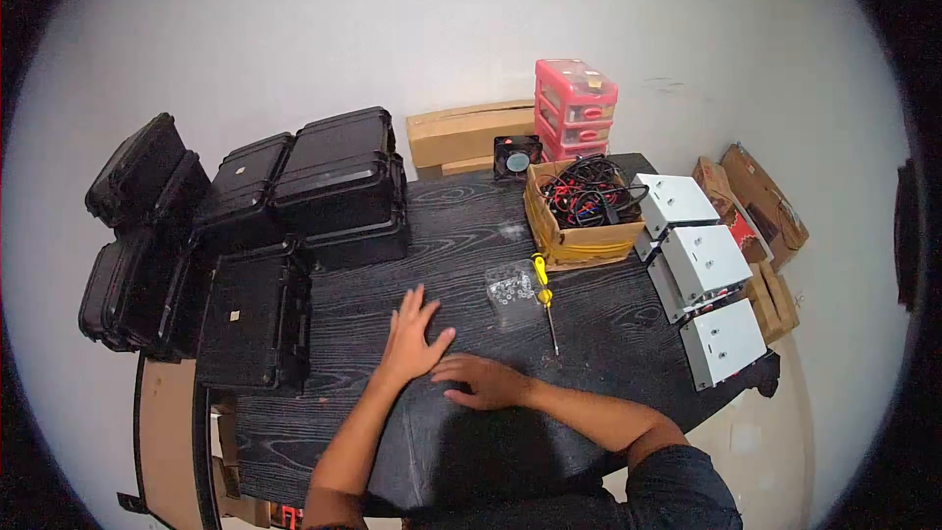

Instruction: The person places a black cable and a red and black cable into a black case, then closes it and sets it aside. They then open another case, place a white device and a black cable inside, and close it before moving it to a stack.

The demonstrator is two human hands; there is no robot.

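My left hand [412,342] rests on the black wood-grain table [451,280], fingers stretched out and spread, holding nothing. Close beside it, my right hand [483,381] reaches in from the right with its fingers loosely bent and apart. Nothing shows in that hand either. Beyond the hands, to the right, lies a yellow-handled screwdriver [543,285] with its shaft pointing toward me. It lies against a clear plastic bag [512,290] of small metal parts, perhaps nuts or washers.
Black hard cases [339,162] are stacked on the left. A cardboard box [589,243] of tangled cables [594,194] stands at the back right, with a black fan [517,157] and pink drawer unit [577,103] behind. White metal boxes [704,260] line the right edge.
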